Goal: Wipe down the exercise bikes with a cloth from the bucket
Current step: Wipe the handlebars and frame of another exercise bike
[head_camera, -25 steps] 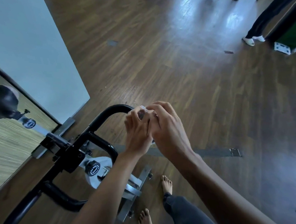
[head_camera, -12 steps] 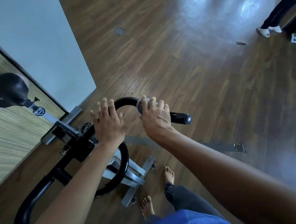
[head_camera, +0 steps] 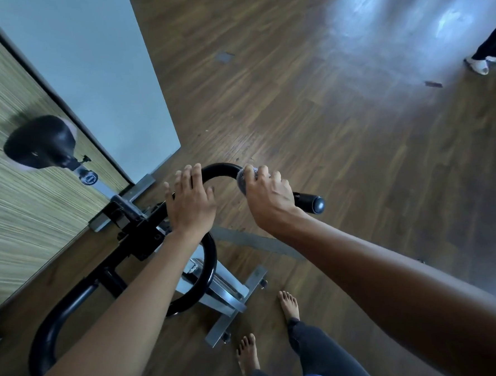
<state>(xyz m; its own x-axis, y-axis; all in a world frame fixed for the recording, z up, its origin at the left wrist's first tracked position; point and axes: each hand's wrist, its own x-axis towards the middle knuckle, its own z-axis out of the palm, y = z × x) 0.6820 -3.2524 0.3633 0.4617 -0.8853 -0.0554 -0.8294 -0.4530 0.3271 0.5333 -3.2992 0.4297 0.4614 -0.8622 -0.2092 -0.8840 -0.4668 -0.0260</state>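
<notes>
An exercise bike with a black curved handlebar point(head_camera: 221, 169) and a silver frame point(head_camera: 218, 288) stands below me. My right hand point(head_camera: 267, 198) presses a small grey cloth point(head_camera: 242, 181) around the right handlebar, just short of its black end grip point(head_camera: 311, 203). My left hand point(head_camera: 191, 203) hovers with spread fingers over the handlebar near its centre clamp point(head_camera: 141, 238), holding nothing. The black saddle point(head_camera: 40, 142) shows at the left. No bucket is in view.
A pale wall panel point(head_camera: 88, 66) and a striped wood panel point(head_camera: 15, 208) close in on the left. Dark wooden floor point(head_camera: 323, 110) stretches ahead. My bare feet point(head_camera: 288, 304) stand beside the bike's base. Another person's legs and white shoes point(head_camera: 486, 64) are at far right.
My hands, joined around the cloth a second ago, have parted. The right hand went onto the right handlebar with the cloth; the left moved over the bar's centre. My view tilted down.
</notes>
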